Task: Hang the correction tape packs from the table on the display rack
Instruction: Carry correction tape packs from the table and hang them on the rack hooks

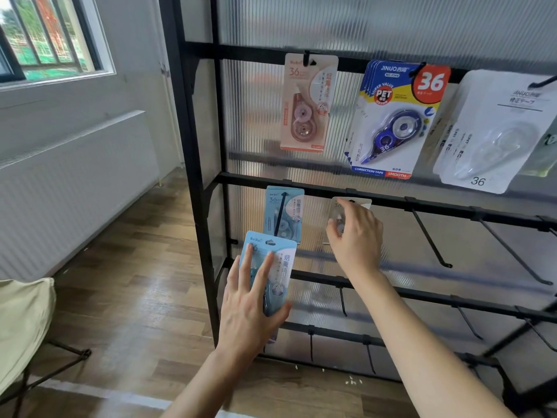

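Grey pack point(361, 203): up at the second rail of the display rack point(452, 208), left of its middle, mostly hidden behind the right hand point(357, 239).
Step in hand: seemingly threading this pack's hang hole onto a hook on that rail; seated or not, cannot tell.
Next move: probably sliding the card back along the hook, letting go only once hanging freely, then bringing up the second pack.
Right fingers point(340, 206): curled and clamped on the grey pack, thumb at its left edge, forefinger up at its top.
Light blue pack point(281, 260): held low near the rack's left post, just below the hung blue pack point(284, 212).
Left hand point(250, 306): two fingers point(265, 267) straight and apart across the pack's front, thumb hooked at its lower right edge; pack gripped, waiting.
Beyond: pink pack point(307, 101) on the top rail; empty hooks point(431, 236) toward the second rail's right end.
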`<state>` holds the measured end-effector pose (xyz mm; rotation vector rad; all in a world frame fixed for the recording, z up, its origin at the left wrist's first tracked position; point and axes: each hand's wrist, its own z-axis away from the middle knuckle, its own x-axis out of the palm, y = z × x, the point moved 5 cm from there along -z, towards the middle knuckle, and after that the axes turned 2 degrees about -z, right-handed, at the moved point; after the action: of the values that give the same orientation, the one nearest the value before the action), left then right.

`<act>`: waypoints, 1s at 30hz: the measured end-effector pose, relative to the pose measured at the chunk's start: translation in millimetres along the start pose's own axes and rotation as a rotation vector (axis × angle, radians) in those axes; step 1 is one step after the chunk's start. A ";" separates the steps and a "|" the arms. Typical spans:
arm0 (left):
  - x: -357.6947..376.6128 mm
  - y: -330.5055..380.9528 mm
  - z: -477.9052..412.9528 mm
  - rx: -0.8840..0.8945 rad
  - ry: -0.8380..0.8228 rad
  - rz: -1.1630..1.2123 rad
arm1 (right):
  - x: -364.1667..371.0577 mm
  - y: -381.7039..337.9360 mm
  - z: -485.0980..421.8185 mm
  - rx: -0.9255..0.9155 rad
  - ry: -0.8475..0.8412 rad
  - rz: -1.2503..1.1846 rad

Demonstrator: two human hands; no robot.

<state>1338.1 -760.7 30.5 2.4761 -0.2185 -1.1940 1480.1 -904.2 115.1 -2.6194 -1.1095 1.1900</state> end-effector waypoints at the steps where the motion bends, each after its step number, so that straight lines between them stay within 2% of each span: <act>1: -0.4 0.6 -2.4 -0.002 0.005 -0.004 | 0.3 0.3 -0.1 -0.003 0.002 0.007; 13: 25.7 -2.4 -22.7 -0.022 -0.012 -0.024 | 3.5 3.8 0.8 0.001 -0.005 0.031; 19: 52.6 -2.4 -63.4 -0.044 -0.123 0.024 | 3.7 4.3 1.0 -0.020 -0.012 0.033; 24: 72.5 -5.7 -93.7 -0.092 -0.146 0.044 | 6.9 6.3 -1.1 0.037 -0.120 -0.004; 27: 81.6 -6.6 -105.9 -0.103 -0.093 0.043 | 8.4 7.1 -0.6 0.053 -0.178 0.003; 30: 95.0 -8.3 -116.4 -0.184 -0.173 0.027 | 8.5 6.8 0.5 0.041 -0.172 0.025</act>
<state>1488.1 -750.1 24.7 2.2080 -0.1787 -1.3540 1487.6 -904.0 107.2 -2.5476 -1.0676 1.4503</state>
